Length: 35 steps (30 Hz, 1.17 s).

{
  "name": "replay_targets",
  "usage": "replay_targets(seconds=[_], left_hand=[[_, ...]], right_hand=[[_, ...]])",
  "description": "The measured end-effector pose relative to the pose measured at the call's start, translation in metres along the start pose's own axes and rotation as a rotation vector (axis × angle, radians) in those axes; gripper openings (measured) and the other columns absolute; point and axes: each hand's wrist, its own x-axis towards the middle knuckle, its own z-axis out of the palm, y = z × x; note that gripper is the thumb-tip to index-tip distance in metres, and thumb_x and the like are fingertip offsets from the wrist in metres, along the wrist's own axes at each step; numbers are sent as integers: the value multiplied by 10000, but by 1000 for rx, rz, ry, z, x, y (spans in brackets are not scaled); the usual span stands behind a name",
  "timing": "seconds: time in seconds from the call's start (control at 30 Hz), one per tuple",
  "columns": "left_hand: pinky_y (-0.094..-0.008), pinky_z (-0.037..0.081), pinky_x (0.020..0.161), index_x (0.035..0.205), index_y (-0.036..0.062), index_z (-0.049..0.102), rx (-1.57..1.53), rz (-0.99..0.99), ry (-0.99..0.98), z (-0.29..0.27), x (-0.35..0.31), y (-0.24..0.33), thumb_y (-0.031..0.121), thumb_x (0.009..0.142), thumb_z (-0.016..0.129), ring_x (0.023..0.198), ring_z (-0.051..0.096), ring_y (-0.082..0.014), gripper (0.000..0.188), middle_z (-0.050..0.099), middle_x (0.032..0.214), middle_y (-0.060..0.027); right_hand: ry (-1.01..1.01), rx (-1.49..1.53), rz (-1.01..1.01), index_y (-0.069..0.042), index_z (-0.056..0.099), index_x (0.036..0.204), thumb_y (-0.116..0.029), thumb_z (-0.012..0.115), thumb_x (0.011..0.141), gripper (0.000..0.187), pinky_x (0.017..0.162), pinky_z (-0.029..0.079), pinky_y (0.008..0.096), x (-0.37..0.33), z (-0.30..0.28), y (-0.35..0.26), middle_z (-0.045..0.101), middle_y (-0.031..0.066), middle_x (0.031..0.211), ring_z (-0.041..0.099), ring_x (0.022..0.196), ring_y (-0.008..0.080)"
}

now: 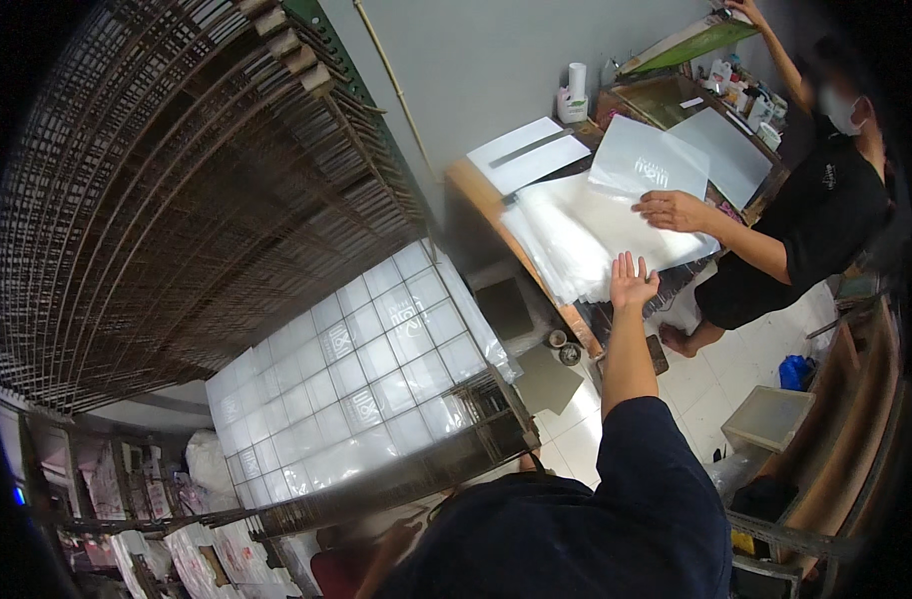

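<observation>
Overhead, a wire drying rack [177, 180] is seen, with printed plastic sheets [366, 369] laid on its lowest shelf. Across the worktop [476, 195], translucent bags [586, 235] are stacked; the right hand [634, 280] is stretched, fingers spread, empty, to their near edge, while a co-worker's hand [676, 210] is pressed on top.

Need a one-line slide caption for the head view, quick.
Right hand reaches open-palmed toward stacked translucent sheets as a co-worker's hand presses them.

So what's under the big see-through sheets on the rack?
The clear printed sheets lie on the top wire rack shelf; its grid shows through them. Whatever sits on lower shelves is hidden.
</observation>
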Motion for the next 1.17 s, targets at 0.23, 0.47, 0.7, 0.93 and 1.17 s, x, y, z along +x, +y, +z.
replay_targets(seconds=[0.23, 0.47, 0.7, 0.93, 1.17], left_hand=[[-335, 468, 734, 1074, 50, 566, -254, -453, 140, -6, -19, 32, 392, 803, 587, 820, 615, -238, 437, 634, 856, -162], [-330, 464, 767, 1010, 8, 596, -541, -395, 495, -87, 38, 149, 271, 780, 634, 888, 609, -241, 351, 635, 922, -158], [-320, 439, 807, 1223, 69, 430, -1027, -146, 78, -151, 151, 221, 427, 834, 558, 950, 537, -207, 545, 560, 1039, -98], [-480, 307, 953, 1390, 74, 127, -1768, -273, -471, -212, 271, 320, 867, 530, 431, 1206, 329, -332, 1209, 275, 1355, -191], [-264, 460, 586, 748, 107, 594, -1738, -99, -296, -123, 317, 329, 96, 710, 619, 708, 550, -134, 46, 564, 718, -16]], right_hand=[[95, 228, 48, -104, 251, 1326, -898, 296, 535, 1122, 1045, 168, 503, -25, 30, 52, 213, 205, 1394, 273, 1267, 355], [255, -367, -8, -80, 299, 1260, -180, 520, 815, 507, 852, 452, 371, 70, -33, 73, 369, 173, 1213, 441, 1067, 287], [136, -763, -165, -89, 360, 1072, -31, 497, 756, 349, 650, 511, 347, -78, 98, 32, 465, 99, 935, 513, 809, 239], [-444, -949, -88, -67, 386, 1184, -90, 494, 752, 445, 889, 389, 371, -215, 137, -72, 486, 92, 1087, 491, 997, 224], [-379, -1242, -96, -79, 300, 1330, -185, 553, 763, 630, 972, 332, 386, -294, 155, -132, 421, 102, 1270, 432, 1141, 256]])
